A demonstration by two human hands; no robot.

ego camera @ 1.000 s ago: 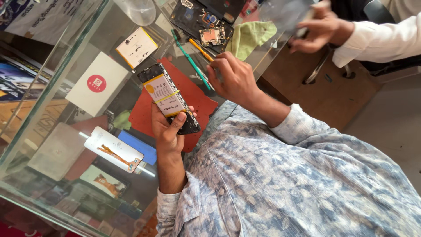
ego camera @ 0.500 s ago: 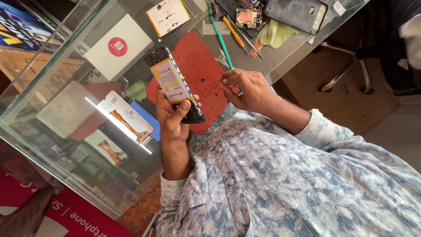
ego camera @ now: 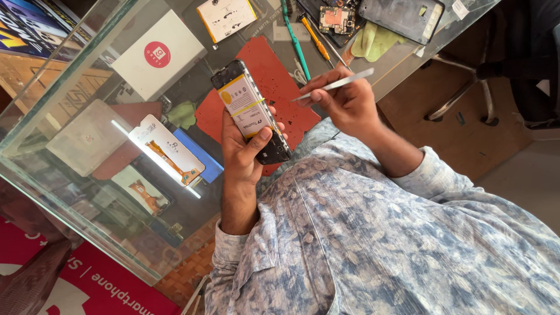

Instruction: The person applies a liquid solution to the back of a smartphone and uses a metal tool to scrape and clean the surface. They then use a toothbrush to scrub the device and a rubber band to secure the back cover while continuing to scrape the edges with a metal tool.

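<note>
The left hand (ego camera: 245, 149) is raised above the glass table (ego camera: 70, 140), its grip wrapped around an opened phone (ego camera: 251, 111), while the right hand (ego camera: 344, 99) pinches thin metal tweezers (ego camera: 335, 84) beside it.

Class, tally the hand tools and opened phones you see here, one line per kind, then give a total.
Screwdrivers on the counter: 2, green and orange
Tweezers in the right hand: 1
Opened phones: 2, one in the left hand, one on the counter
Total: 5

An opened phone (ego camera: 251, 114) sits at frame centre in the left hand (ego camera: 245, 151), above a mat (ego camera: 274, 76) on the glass counter (ego camera: 70, 157). To its right, the right hand (ego camera: 344, 102) holds a thin tool (ego camera: 335, 86). Two screwdrivers (ego camera: 303, 41) lie at the top centre.
</note>
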